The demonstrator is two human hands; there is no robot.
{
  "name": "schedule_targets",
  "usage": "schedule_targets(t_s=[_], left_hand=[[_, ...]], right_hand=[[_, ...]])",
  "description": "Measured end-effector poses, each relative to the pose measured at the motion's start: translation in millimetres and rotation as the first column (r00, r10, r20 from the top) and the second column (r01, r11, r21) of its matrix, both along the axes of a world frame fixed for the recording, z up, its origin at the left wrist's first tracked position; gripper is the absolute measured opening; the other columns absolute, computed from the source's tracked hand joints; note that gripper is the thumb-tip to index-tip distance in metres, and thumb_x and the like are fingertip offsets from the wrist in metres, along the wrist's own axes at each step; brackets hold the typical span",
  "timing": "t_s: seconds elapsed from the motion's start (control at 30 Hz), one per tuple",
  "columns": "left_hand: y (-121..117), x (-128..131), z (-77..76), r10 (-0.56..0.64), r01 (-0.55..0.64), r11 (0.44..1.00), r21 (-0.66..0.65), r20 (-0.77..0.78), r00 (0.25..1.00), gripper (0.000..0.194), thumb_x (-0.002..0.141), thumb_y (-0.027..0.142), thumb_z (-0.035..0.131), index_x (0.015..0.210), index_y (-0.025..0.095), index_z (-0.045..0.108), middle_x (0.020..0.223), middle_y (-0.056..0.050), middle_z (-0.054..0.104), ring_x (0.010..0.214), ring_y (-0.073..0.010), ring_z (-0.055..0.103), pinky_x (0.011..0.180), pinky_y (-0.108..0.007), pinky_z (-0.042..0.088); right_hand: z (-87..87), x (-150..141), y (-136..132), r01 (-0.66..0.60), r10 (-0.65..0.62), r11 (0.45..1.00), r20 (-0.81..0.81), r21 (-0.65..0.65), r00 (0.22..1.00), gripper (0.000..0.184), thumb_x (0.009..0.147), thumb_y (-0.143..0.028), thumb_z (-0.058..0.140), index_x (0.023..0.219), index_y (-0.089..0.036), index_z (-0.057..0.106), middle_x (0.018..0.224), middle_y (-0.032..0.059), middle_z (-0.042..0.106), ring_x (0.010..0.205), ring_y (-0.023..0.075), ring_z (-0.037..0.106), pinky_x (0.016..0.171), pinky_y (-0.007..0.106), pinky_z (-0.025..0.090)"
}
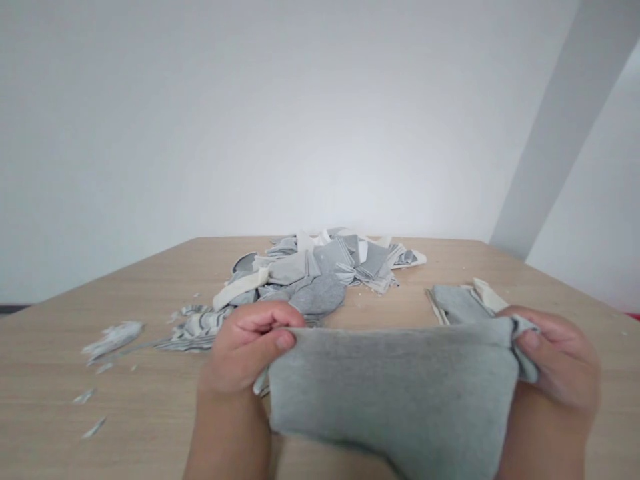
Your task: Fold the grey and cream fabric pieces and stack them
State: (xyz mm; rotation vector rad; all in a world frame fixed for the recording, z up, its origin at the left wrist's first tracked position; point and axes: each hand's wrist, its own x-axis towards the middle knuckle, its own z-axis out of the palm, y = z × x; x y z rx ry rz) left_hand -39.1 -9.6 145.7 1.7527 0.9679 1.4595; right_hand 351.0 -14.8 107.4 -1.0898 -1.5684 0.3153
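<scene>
Stretched between my two hands is a piece of grey knit fabric (395, 387), held up above the near part of the table. My left hand (250, 347) pinches its upper left corner between thumb and fingers. At the upper right corner, my right hand (560, 357) is closed on the cloth, which bunches and folds over near the thumb. The fabric's top edge is nearly straight, and its lower edge slants down to the right, out of the picture. Both forearms come up from the bottom of the view.
A loose heap of grey, white and striped cloth pieces (320, 267) lies on the wooden table (150, 280). A smaller stack of grey and cream cloth (455, 303) sits behind my right hand. Thin scraps (113, 339) are scattered at left. A pale wall (320, 120) rises behind.
</scene>
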Motion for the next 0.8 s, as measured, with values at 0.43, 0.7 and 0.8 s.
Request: schedule_targets(t_s=[0.43, 0.7, 0.8], left_hand=[[77.3, 30.7, -14.9, 0.655, -0.419, 0.755, 0.505, -0.549, 0.518, 0.03, 0.09, 0.036, 0.04, 0.099, 0.02, 0.065, 0.092, -0.006, 0.069, 0.084, -0.0194, 0.062, 0.07, -0.026, 0.04], [78.5, 52.6, -45.3, 0.43, -0.179, 0.899, 0.399, -0.734, 0.526, 0.03, 0.091, 0.032, 0.037, 0.098, 0.021, 0.064, 0.096, -0.006, 0.067, 0.089, -0.0198, 0.06, 0.076, -0.028, 0.041], [82.9, 60.3, -79.0, 0.285, -0.074, 0.955, 0.288, -0.815, 0.505, 0.028, 0.09, 0.029, 0.039, 0.095, 0.02, 0.065, 0.095, -0.007, 0.065, 0.087, -0.0195, 0.059, 0.075, -0.029, 0.042]], right_hand=[[-22.0, 10.1, 111.4, 0.341, -0.202, 0.915, 0.485, -0.217, 0.851, 0.058, 0.083, -0.05, 0.048, 0.126, -0.01, 0.047, 0.105, 0.0164, 0.065, 0.09, 0.0232, 0.063, 0.08, 0.035, 0.046], [-21.4, -50.7, 98.3, 0.281, -0.066, 0.933, 0.661, -0.225, 0.747, 0.058, 0.086, -0.048, 0.044, 0.132, -0.012, 0.043, 0.115, 0.0167, 0.062, 0.1, 0.0276, 0.06, 0.083, 0.038, 0.044], [-49.4, -90.8, 91.1, 0.065, 0.159, 0.964, 0.756, -0.258, 0.635, 0.046, 0.088, -0.041, 0.044, 0.127, -0.018, 0.05, 0.122, 0.0135, 0.059, 0.111, 0.026, 0.055, 0.091, 0.037, 0.04]])
